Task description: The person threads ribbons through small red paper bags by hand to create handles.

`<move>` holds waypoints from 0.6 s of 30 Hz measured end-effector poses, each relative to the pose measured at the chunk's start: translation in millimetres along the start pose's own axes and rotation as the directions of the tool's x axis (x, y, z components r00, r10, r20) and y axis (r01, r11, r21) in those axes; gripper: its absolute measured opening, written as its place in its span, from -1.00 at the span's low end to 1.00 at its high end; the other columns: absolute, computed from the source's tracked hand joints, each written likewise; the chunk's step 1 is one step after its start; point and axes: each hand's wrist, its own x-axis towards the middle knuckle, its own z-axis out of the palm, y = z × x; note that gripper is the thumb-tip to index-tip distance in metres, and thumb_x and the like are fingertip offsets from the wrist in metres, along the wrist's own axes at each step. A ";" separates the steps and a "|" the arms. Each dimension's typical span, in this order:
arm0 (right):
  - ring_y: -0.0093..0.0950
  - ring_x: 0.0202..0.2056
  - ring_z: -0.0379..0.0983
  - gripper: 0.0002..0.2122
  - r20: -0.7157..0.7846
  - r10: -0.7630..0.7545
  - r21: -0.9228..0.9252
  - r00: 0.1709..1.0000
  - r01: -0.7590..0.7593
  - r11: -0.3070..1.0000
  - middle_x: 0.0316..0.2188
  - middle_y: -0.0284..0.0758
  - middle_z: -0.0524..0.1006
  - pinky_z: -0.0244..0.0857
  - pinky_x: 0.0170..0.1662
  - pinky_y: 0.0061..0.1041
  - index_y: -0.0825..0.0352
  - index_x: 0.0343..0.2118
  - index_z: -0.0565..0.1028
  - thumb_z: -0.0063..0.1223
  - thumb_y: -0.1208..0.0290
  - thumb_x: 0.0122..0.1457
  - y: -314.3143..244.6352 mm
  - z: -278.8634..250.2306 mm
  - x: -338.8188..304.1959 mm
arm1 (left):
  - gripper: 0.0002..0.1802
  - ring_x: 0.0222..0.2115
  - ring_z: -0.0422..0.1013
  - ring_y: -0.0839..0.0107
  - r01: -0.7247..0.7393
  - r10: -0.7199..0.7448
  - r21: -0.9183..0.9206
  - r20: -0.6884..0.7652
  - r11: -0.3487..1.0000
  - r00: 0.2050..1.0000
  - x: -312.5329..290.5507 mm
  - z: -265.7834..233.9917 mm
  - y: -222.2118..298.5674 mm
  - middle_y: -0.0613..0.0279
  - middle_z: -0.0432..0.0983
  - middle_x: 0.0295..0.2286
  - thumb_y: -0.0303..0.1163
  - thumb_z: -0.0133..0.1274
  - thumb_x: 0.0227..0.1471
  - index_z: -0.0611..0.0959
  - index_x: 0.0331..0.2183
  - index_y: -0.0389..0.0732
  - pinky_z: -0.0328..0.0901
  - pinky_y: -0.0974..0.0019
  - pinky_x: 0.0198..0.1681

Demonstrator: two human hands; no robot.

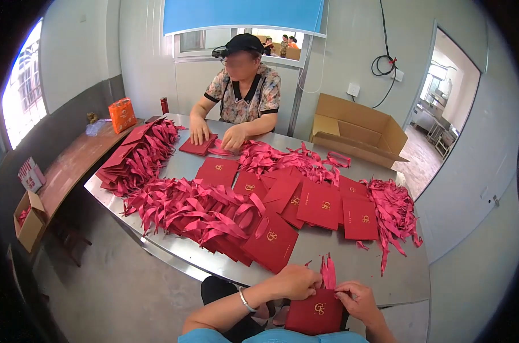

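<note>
Okay, both hands are on one red bag [313, 315], a little apart: left hand [298, 282] pinched on its top edge toward the left corner, right hand [358, 300] with thumb and finger closed on the right top corner. Bag hangs just below the hands, gold mark facing out, close to the wearer's blue shirt [276, 336]. Pink ribbon [328, 272] sticks up from its top, between the hands. Bangle [246, 299] on the left wrist. Metal worktop [351, 280] right beyond the hands. Ahead and left of them, a long heap [185, 208] of overlapping red bags with pink handles; farther off that way, a second stack [136, 151], similar. Straight ahead of the hands, flat bags [323, 204] lying overlapped. Ahead and right, loose ribbons [394, 208], some trailing toward the hands; another ribbon pile [282, 157] beyond the flat bags. Across from the hands, a co-worker [251, 86] in black cap and floral shirt, one hand on a small red stack [197, 145], the other at pink ribbon beside it. Open carton [357, 128] far ahead, right of the co-worker. Orange packet [122, 114] far off to the left.
</note>
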 end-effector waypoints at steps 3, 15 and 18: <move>-0.52 -0.47 0.46 -0.91 -0.014 -0.046 0.001 0.999 0.046 0.999 -0.40 -0.28 0.60 0.32 -0.43 -0.59 0.38 -0.40 0.58 0.21 0.60 0.00 1.7 -0.5 -0.2 | -0.81 -0.31 0.52 0.15 0.047 -0.042 -0.066 0.071 0.997 0.997 -7.7 -7.0 2.1 0.19 0.59 -0.40 -0.33 0.12 -0.01 0.58 -0.28 -0.12 0.35 0.13 -0.29; -0.38 -0.26 0.52 -0.88 0.031 -0.139 0.066 0.990 0.137 0.988 -0.32 -0.26 0.61 0.37 -0.15 -0.45 0.38 -0.38 0.58 0.22 0.62 -0.03 -13.4 13.9 29.0 | -0.71 -0.59 0.43 0.57 0.131 -0.163 -0.530 -0.013 0.838 0.987 -6.3 13.5 -15.3 0.30 0.55 -0.43 -0.57 0.02 0.02 0.55 -0.14 -0.23 0.32 0.45 -0.55; -0.33 -0.32 0.52 -0.89 0.049 -0.166 0.107 0.985 0.160 0.981 -0.36 -0.25 0.60 0.38 -0.21 -0.43 0.35 -0.39 0.57 0.23 0.59 -0.03 -14.9 18.9 25.5 | -0.72 -0.63 0.36 0.62 0.137 -0.148 -0.669 0.042 0.730 0.988 -9.4 24.2 -20.5 0.34 0.50 -0.45 -0.60 0.00 0.06 0.53 -0.13 -0.27 0.27 0.50 -0.61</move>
